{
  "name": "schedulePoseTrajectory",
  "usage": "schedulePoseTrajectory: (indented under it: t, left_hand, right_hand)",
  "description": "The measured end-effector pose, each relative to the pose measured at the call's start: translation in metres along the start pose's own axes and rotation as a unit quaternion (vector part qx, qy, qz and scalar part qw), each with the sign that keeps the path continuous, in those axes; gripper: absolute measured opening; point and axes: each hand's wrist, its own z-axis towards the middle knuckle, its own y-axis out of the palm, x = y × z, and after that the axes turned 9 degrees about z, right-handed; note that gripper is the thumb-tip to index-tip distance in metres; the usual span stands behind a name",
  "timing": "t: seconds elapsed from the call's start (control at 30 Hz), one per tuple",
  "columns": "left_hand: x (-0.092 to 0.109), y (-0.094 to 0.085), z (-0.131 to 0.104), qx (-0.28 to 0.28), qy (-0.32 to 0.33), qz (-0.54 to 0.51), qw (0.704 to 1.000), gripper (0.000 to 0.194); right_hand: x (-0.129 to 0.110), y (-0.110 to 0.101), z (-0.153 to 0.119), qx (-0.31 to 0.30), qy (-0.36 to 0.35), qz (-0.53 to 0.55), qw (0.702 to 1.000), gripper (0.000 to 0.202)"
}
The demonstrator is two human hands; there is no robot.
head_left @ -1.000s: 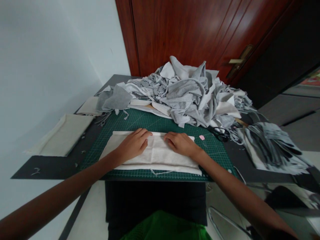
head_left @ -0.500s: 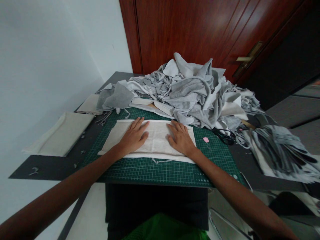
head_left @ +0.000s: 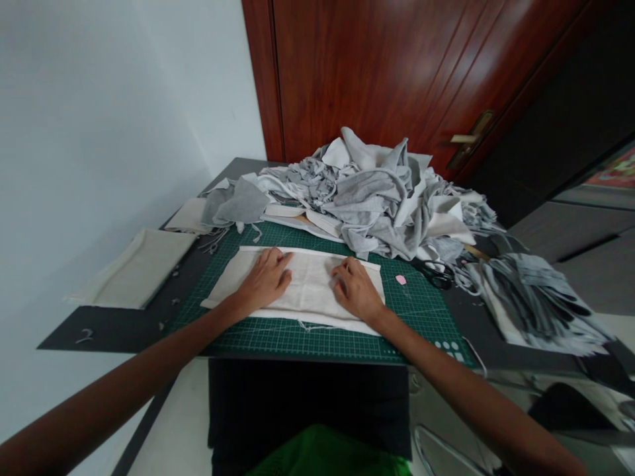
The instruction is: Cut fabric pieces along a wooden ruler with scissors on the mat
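Note:
A folded cream cloth lies flat on a green cutting mat, its long sides running left to right. My left hand rests on the cloth's left half, fingers slightly bent and thumb apart. On the right half sits my right hand, its fingers more curled and the thumb held away from them. Both hands are open and touch the cloth from above, with nothing seen in them. Loose threads trail from the near edge of the cloth.
A big heap of grey and white fabric scraps fills the back. At right are black-handled scissors, a small pink piece and stacked grey cloth pieces. Another cream cloth lies left, near the wall.
My fingers, spread flat before, are now more bent, the right ones most. The cloth stays flat between my hands. The camera view has shifted slightly.

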Motion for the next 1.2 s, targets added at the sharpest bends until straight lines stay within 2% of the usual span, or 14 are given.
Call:
schedulePoseTrajectory:
  t: [0.13, 0.33, 0.43, 0.6, 0.8, 0.93, 1.2]
  left_hand:
    - [-0.003, 0.003, -0.001, -0.003, -0.01, -0.004, 1.0, 0.052]
    - [-0.008, 0.01, -0.002, -0.028, -0.046, -0.002, 0.999, 0.056]
    - [-0.012, 0.008, 0.0, -0.048, -0.056, 0.007, 0.997, 0.058]
    - [-0.023, 0.003, 0.008, -0.05, -0.047, 0.014, 0.998, 0.059]
    - [-0.024, 0.008, 0.009, -0.066, -0.071, 0.017, 0.995, 0.062]
    - [-0.024, 0.01, 0.008, -0.076, -0.075, 0.012, 0.994, 0.063]
    - [-0.027, 0.002, 0.016, -0.022, -0.027, 0.003, 0.999, 0.055]
  right_hand:
    - [0.005, -0.002, 0.006, -0.005, 0.024, -0.02, 1.0, 0.027]
    - [0.018, -0.005, 0.016, 0.016, 0.08, -0.064, 0.995, 0.048]
    - [0.021, -0.003, 0.015, 0.013, 0.084, -0.076, 0.993, 0.051]
    - [0.024, 0.001, 0.012, 0.001, 0.081, -0.093, 0.992, 0.057]
    - [0.03, 0.004, 0.011, -0.025, 0.085, -0.115, 0.989, 0.067]
    - [0.034, -0.003, 0.014, -0.036, 0.08, -0.118, 0.989, 0.065]
    - [0.025, -0.018, 0.03, -0.029, 0.057, -0.108, 0.992, 0.045]
